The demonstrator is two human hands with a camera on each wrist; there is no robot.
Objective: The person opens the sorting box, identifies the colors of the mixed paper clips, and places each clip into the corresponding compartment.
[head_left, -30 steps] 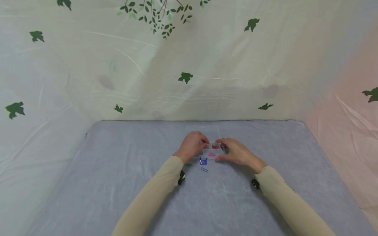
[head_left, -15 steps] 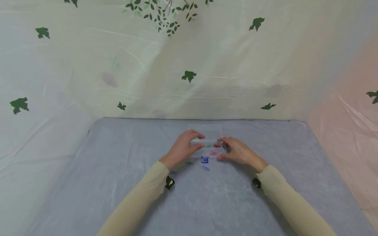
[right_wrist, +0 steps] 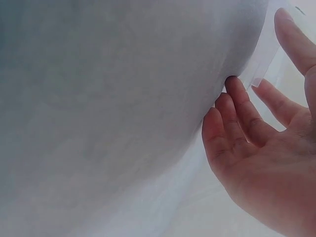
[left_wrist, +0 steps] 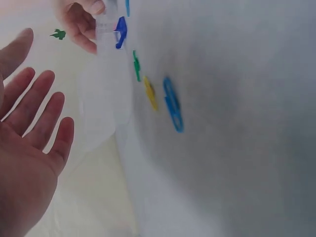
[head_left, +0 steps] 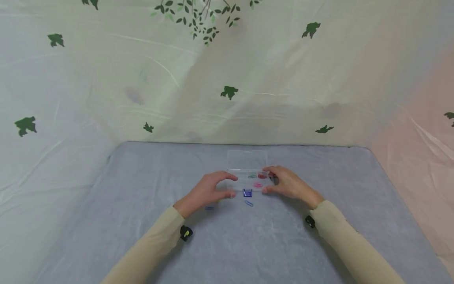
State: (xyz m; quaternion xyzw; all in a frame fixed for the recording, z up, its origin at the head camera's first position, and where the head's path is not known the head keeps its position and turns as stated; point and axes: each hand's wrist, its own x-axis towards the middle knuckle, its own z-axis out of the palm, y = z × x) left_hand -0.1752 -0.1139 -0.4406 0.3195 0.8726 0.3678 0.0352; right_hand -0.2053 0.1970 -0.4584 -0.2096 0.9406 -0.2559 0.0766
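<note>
A clear plastic box (head_left: 242, 182) lies on the grey cloth with its clear lid (head_left: 247, 157) folded back. Inside it are a teal paper clip (head_left: 252, 176), a red one and a pink paper clip (head_left: 258, 185). My right hand (head_left: 289, 184) holds the box's right end between thumb and fingers. At the left end, my left hand (head_left: 209, 190) is spread, holding nothing. A dark blue latch (head_left: 247, 193) sits at the front wall, a blue paper clip (head_left: 249, 203) before it. Green (left_wrist: 137, 65), yellow (left_wrist: 150, 93) and blue (left_wrist: 173, 104) clips lie near the left hand.
The grey cloth (head_left: 227, 244) covers the table. Behind it rises a pale curtain (head_left: 170, 98) with green leaf prints, which also runs along both sides.
My left hand has come away from inside the box, moving left and toward me with fingers spreading. The teal clip now shows inside the box. My right hand keeps its hold.
</note>
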